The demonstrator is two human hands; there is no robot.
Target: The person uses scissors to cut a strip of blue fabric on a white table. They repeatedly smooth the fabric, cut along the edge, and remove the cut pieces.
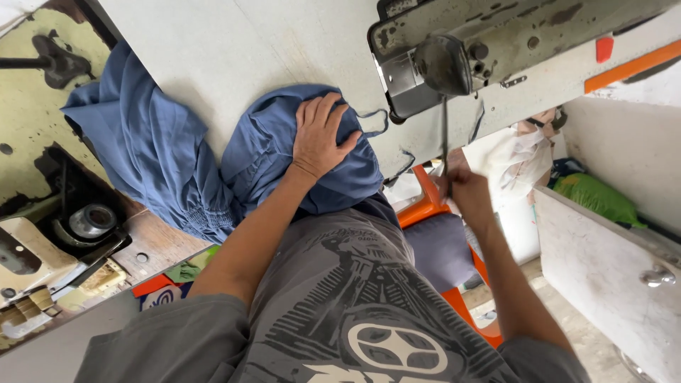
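My left hand [323, 135] lies palm down with fingers spread on a bunched blue cloth [277, 152] at the edge of a pale work table [234, 50]. More of the same blue fabric [149, 152] hangs off the table to the left. My right hand [464, 190] is blurred, its fingers curled at the lower end of a thin dark rod [445, 135] that drops from a worn grey sewing machine [482, 42]. Whether that hand grips the rod is unclear.
An orange chair with a dark blue cushion [440, 248] stands below the table. A white plastic bag [521, 159] and a green bag [596, 195] lie at the right, by a pale panel with a metal knob [656, 275]. Another old machine [50, 234] sits at the left.
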